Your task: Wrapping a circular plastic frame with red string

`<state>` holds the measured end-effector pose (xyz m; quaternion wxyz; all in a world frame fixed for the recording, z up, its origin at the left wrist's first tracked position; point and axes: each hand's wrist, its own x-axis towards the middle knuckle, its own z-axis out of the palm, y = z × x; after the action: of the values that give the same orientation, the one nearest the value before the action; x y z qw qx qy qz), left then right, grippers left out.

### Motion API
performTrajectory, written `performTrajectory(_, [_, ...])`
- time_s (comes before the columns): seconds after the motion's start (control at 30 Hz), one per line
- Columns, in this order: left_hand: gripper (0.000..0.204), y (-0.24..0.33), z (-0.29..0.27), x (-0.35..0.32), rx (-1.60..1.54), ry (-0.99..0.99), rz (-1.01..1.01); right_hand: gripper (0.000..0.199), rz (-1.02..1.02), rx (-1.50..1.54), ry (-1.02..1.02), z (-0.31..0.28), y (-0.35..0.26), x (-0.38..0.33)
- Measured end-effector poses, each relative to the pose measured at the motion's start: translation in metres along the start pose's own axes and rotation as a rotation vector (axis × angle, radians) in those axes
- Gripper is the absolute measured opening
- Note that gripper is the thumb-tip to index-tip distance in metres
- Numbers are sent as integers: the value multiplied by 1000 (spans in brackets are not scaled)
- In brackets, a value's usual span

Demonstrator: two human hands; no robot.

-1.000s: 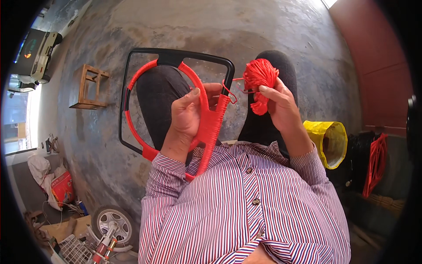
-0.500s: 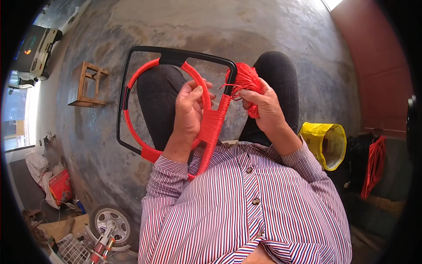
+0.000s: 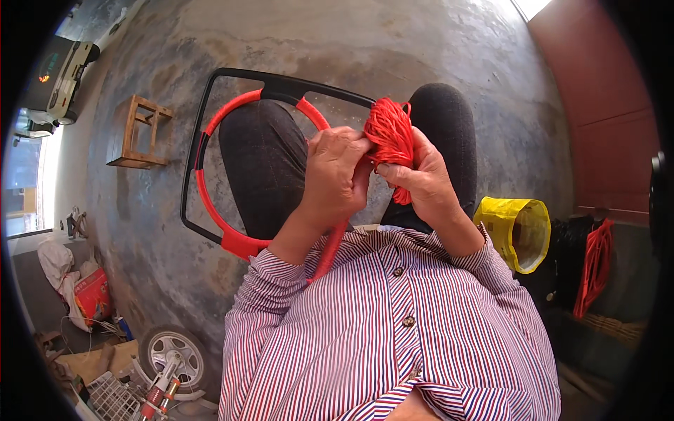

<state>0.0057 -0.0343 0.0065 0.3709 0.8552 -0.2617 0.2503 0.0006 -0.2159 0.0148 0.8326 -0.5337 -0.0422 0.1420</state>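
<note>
A black frame point(image 3: 196, 140) with a red hoop point(image 3: 210, 203) bound into it rests across my lap. My left hand point(image 3: 335, 175) grips the hoop's right side, where red cord is wrapped. My right hand point(image 3: 421, 179) holds a bundle of red cord point(image 3: 390, 133) pressed against the left hand's fingers. Both hands meet over my knees. A wrapped stretch of red cord point(image 3: 330, 252) runs down toward my striped shirt.
A small wooden stool point(image 3: 137, 133) stands on the concrete floor at left. A yellow bag point(image 3: 516, 231) and more red cord point(image 3: 593, 263) lie at right. A small wheel point(image 3: 172, 354), a wire basket and clutter sit at lower left.
My right hand has carried the cord bundle left, from beyond the frame in to the hoop, and now meets the left hand. The left hand has shifted slightly right along the hoop.
</note>
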Motion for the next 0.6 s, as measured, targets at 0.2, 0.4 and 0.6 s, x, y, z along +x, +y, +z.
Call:
performTrajectory(0.2, [22, -6, 2, -4, -117, -6, -45, 43, 28, 47, 31, -12, -5, 4])
performTrajectory(0.4, [18, -7, -1, -9, -188, 64, -33, 33, 48, 160, 251, -34, -4, 15])
performTrajectory(0.6, [20, -7, 5, -14, -174, 143, -56, 38, -38, 47, 288, -26, -6, 19])
